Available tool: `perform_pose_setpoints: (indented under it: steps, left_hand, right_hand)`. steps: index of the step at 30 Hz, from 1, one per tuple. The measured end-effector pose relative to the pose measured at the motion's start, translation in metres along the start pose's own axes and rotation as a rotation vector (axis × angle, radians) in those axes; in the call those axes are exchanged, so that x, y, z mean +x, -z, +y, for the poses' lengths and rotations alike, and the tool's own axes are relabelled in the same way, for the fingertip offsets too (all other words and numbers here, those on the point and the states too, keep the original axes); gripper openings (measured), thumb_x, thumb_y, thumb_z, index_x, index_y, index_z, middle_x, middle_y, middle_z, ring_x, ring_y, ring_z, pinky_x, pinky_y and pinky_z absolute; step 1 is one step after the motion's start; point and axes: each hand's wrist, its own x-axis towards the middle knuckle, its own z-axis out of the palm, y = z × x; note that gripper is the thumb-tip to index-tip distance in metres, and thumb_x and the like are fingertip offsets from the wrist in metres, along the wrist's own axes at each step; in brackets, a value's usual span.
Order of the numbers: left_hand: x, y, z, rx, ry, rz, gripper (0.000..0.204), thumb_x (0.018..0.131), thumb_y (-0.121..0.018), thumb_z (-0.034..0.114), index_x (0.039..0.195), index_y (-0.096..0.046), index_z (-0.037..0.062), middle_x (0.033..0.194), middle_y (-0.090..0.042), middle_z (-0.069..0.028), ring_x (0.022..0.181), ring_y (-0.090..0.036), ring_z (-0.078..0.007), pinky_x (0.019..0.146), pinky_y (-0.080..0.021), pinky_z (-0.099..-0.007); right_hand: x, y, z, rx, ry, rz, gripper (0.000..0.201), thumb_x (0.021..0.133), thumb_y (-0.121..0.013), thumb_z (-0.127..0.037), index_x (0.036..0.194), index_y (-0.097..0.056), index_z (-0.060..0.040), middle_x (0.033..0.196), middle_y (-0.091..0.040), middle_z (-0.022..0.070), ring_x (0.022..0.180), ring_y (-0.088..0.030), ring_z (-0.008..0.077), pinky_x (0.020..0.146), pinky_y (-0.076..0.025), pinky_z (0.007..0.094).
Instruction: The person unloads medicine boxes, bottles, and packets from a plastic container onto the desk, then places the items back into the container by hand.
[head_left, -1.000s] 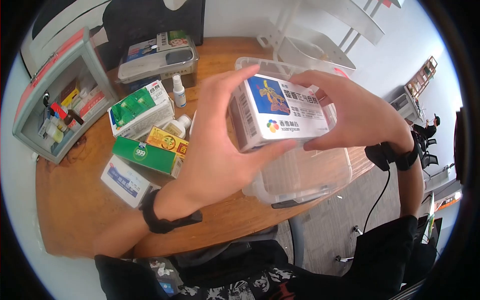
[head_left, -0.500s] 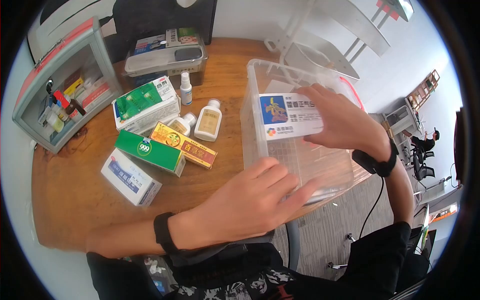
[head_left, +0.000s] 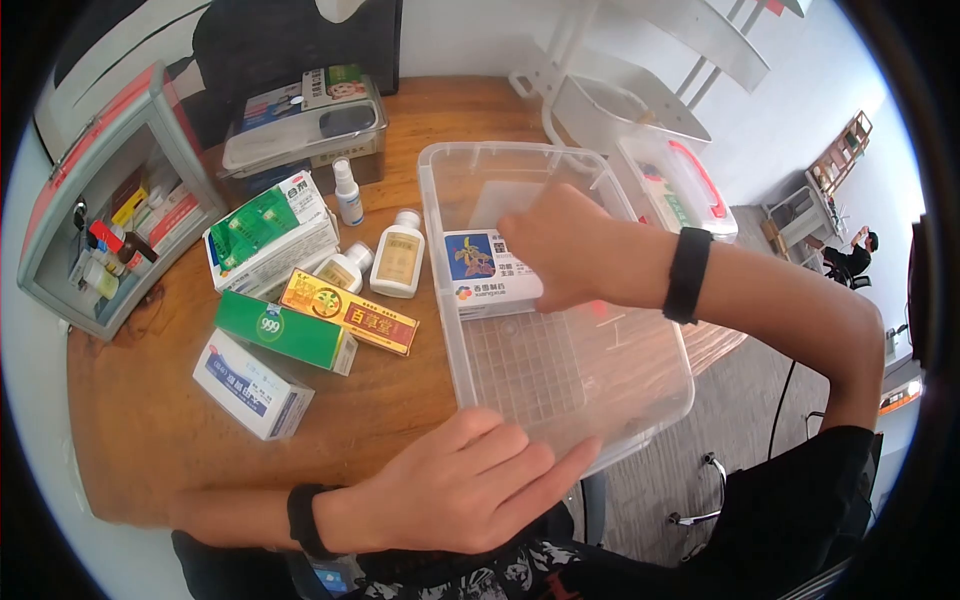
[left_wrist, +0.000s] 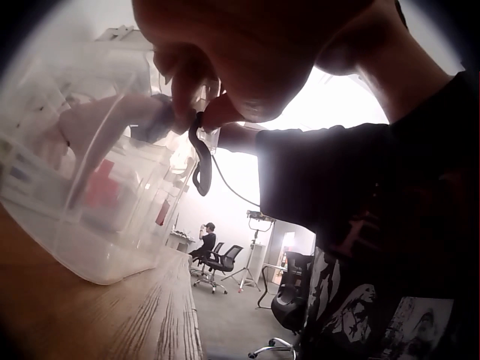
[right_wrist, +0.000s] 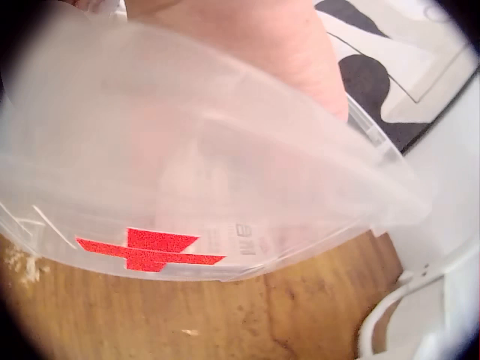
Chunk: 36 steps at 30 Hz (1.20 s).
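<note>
A clear plastic storage bin (head_left: 655, 370) stands on the wooden table. Inside it, toward the far end, is a white medicine box (head_left: 495, 285) with a blue picture panel. My right hand (head_left: 565, 250) reaches down into the bin and holds that box by its right end; its fingertips are hidden. At the near rim, my left hand (head_left: 465, 485) has several fingers curled and one stretched along the edge. From the left wrist view, left fingers (left_wrist: 187, 90) meet at the bin's end beside a dark loop (left_wrist: 201, 161). A red cross (right_wrist: 154, 251) marks the bin wall.
Left of the bin lie a green box (head_left: 285, 328), a yellow box (head_left: 350, 310), a white-blue box (head_left: 250, 385), a white-green box (head_left: 270, 235) and white bottles (head_left: 398, 255). A glass-fronted cabinet (head_left: 130, 210) stands at far left. Behind sits a red-handled clear piece (head_left: 690, 185).
Both hands held the medicine box above the bin; the left let go and moved to the near rim. The right lowered the box inside. The bin has shifted left and nearer.
</note>
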Motion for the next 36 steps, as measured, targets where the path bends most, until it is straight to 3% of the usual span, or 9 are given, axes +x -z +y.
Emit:
perform_pose_setpoints:
  steps: [9,15,20,23,24,26,27,29,36]
  left_hand:
    - [-0.006,0.002,0.000,0.039,0.031,0.022,0.049,0.086,-0.073,0.008,0.135,-0.082,0.0093,0.084,-0.057,0.0107,0.075,-0.048,-0.0093,0.080,-0.038,-0.0279]
    - [-0.001,0.008,-0.001,0.088,0.031,0.023,0.046,0.089,-0.071,0.014,0.133,-0.082,0.0122,0.083,-0.052,0.0096,0.072,-0.045,-0.0098,0.078,-0.037,-0.0264]
    - [-0.004,0.015,-0.001,0.088,0.021,-0.020,0.046,0.088,-0.070,0.013,0.133,-0.082,0.0158,0.086,-0.051,0.0086,0.071,-0.044,-0.0098,0.076,-0.038,-0.0262]
    - [-0.007,0.015,-0.002,0.073,0.020,-0.005,0.045,0.088,-0.071,0.012,0.132,-0.082,0.0155,0.087,-0.053,0.0090,0.071,-0.045,-0.0087,0.075,-0.038,-0.0254]
    - [-0.007,0.015,-0.003,0.083,0.030,-0.015,0.045,0.088,-0.071,0.012,0.132,-0.082,0.0155,0.087,-0.053,0.0090,0.071,-0.045,-0.0087,0.075,-0.038,-0.0254]
    - [-0.009,0.013,-0.005,0.075,-0.008,0.026,0.042,0.091,-0.071,0.011,0.132,-0.081,0.0131,0.089,-0.056,0.0085,0.074,-0.049,-0.0075,0.074,-0.039,-0.0246]
    - [-0.010,0.011,-0.005,0.105,0.032,0.034,0.042,0.091,-0.071,0.011,0.132,-0.081,0.0131,0.089,-0.056,0.0085,0.074,-0.049,-0.0075,0.074,-0.039,-0.0246]
    - [-0.010,0.007,-0.005,0.003,-0.001,0.089,0.033,0.097,-0.068,0.011,0.127,-0.075,0.0002,0.091,-0.058,0.0022,0.085,-0.060,-0.0119,0.080,-0.047,-0.0273]
    - [-0.012,-0.005,-0.003,-0.007,0.011,0.191,0.033,0.095,-0.069,0.012,0.124,-0.076,-0.0027,0.095,-0.062,0.0015,0.088,-0.062,-0.0138,0.086,-0.050,-0.0301]
  right_hand:
    - [0.006,0.010,-0.013,-0.215,0.041,0.047,0.043,0.076,-0.094,-0.046,0.090,-0.081,-0.0077,0.089,-0.076,0.0070,0.092,-0.076,0.0276,0.080,-0.057,0.0408]
    - [-0.026,0.009,0.009,0.044,0.097,0.348,0.037,0.085,-0.091,-0.041,0.091,-0.080,-0.0060,0.095,-0.080,0.0104,0.096,-0.077,0.0309,0.085,-0.057,0.0425]
    - [-0.053,0.009,0.039,0.894,-0.057,0.980,0.027,0.107,-0.072,-0.028,0.106,-0.080,-0.0024,0.098,-0.080,0.0070,0.096,-0.074,0.0200,0.093,-0.056,0.0331]
    - [-0.044,-0.052,0.054,1.244,-0.189,1.373,0.024,0.111,-0.064,-0.018,0.108,-0.078,0.0014,0.106,-0.079,0.0057,0.104,-0.072,0.0165,0.099,-0.054,0.0315]
    - [-0.022,-0.090,0.060,1.584,0.001,1.597,0.022,0.111,-0.064,-0.019,0.112,-0.074,0.0012,0.106,-0.075,0.0060,0.102,-0.070,0.0158,0.095,-0.054,0.0320]
    - [0.002,-0.137,0.050,2.081,-0.059,1.719,0.022,0.112,-0.063,-0.023,0.116,-0.072,-0.0026,0.100,-0.069,0.0033,0.094,-0.067,0.0148,0.089,-0.055,0.0332]
    - [0.006,-0.146,0.052,2.106,-0.010,1.676,0.022,0.112,-0.063,-0.023,0.116,-0.072,-0.0026,0.100,-0.069,0.0033,0.094,-0.067,0.0148,0.089,-0.055,0.0332]
    - [0.012,-0.155,0.041,1.994,-0.347,1.260,0.020,0.112,-0.063,-0.025,0.115,-0.072,-0.0074,0.093,-0.062,0.0011,0.088,-0.063,0.0139,0.085,-0.054,0.0320]
    - [0.051,-0.143,-0.003,2.292,-0.334,1.279,0.017,0.111,-0.064,-0.027,0.108,-0.070,-0.0115,0.092,-0.058,-0.0009,0.087,-0.059,0.0109,0.081,-0.050,0.0286]
